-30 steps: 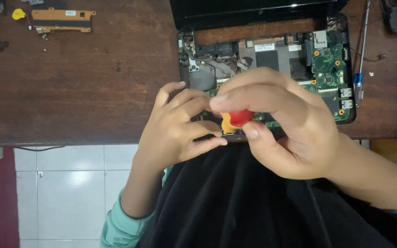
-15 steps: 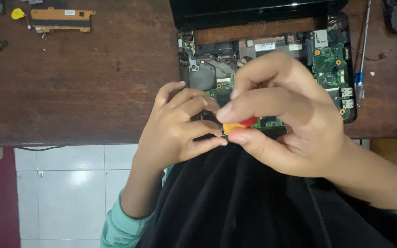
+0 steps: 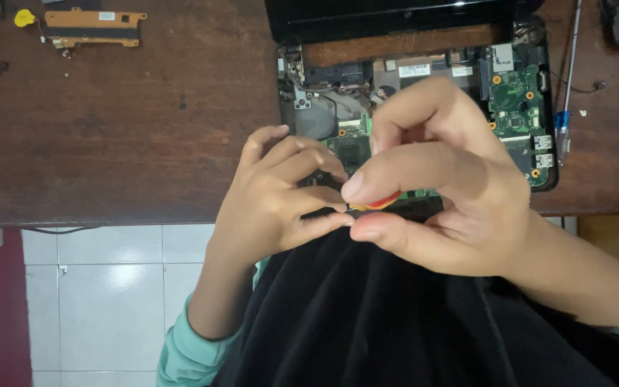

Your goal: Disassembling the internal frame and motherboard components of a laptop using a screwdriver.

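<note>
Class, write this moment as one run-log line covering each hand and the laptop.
left hand: steadies small part | right hand: pinches red-and-yellow tool | opened laptop: circuit board exposed on wooden table

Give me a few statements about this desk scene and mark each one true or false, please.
1. The right hand pinches a small red and yellow tool. True.
2. The opened laptop lies on white tiles. False: it lies on the dark wooden table; the tiles are the floor below.
3. The left hand rests far from the right one. False: its fingertips meet the right hand at the tool.
4. A pen with a blue band lies right of the laptop. True.
5. An orange and black part lies at the far left of the table. True.
</note>
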